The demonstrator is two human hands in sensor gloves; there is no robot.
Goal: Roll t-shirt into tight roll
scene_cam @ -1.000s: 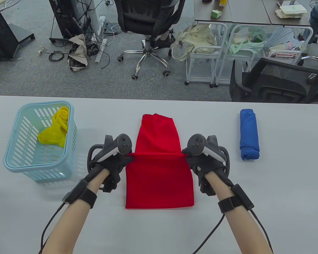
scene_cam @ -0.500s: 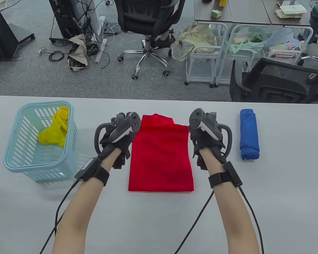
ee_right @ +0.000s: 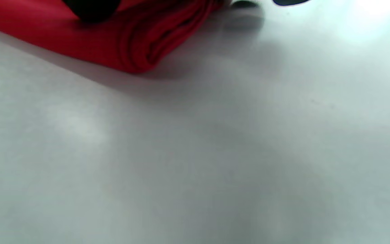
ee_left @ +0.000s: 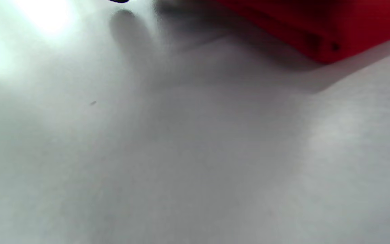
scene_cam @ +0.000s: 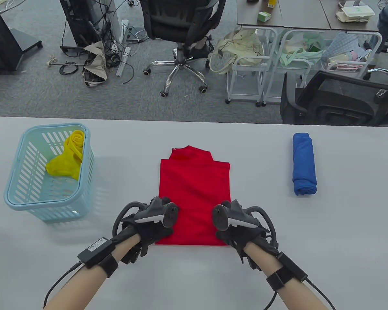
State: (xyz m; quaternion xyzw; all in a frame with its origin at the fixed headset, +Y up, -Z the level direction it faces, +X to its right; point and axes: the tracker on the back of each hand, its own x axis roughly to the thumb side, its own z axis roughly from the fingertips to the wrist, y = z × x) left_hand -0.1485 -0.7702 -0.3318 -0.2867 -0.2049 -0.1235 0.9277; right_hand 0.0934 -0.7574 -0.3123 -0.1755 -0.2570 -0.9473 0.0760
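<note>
The red t-shirt [scene_cam: 194, 187] lies folded flat on the grey table [scene_cam: 326, 245], its collar end poking out at the far edge. My left hand [scene_cam: 161, 234] rests at its near-left corner and my right hand [scene_cam: 228, 234] at its near-right corner. The trackers hide the fingers from above. In the right wrist view a dark fingertip [ee_right: 90, 8] lies on top of the folded red edge [ee_right: 130, 51]. The left wrist view shows the shirt's corner [ee_left: 317, 34] and bare table beside it. No cloth is lifted.
A rolled blue shirt [scene_cam: 304, 168] lies to the right. A light blue basket [scene_cam: 16, 206] with a yellow cloth [scene_cam: 68, 155] in it stands at the left. Office chairs and carts stand beyond the table's far edge.
Both hands carried the shirt's near half forward, laid it over the far half and let go. They have drawn back to the near corners of the folded shirt.
</note>
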